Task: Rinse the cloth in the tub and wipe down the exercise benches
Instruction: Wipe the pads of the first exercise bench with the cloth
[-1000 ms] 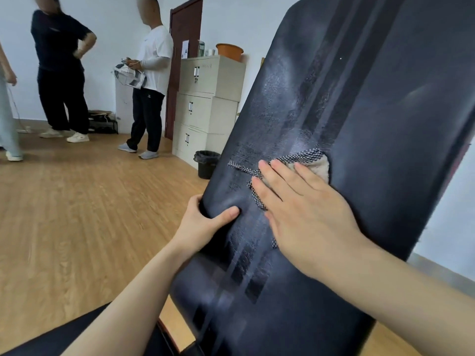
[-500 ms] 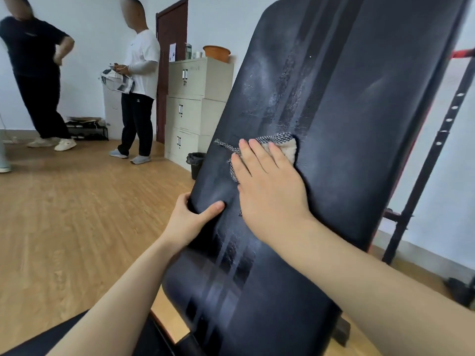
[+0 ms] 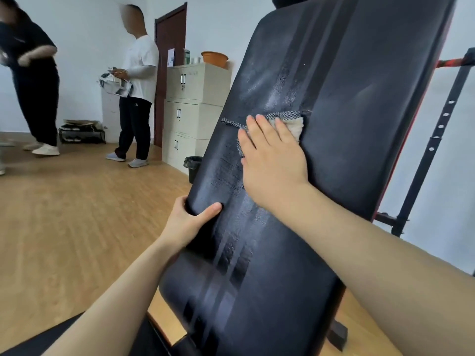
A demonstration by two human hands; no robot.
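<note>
While left hand (image 3: 191, 222) grips edge of inclined bench backrest (image 3: 347, 124) to steady it, right hand (image 3: 272, 160), fingers flat, presses checkered cloth (image 3: 290, 122) mid-pad for wiping.

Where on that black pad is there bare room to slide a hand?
The bench pad is bare above the cloth to its top, and from the right hand out to the red-trimmed edge. Crowded: the opposite edge, where the left hand grips it.
</note>
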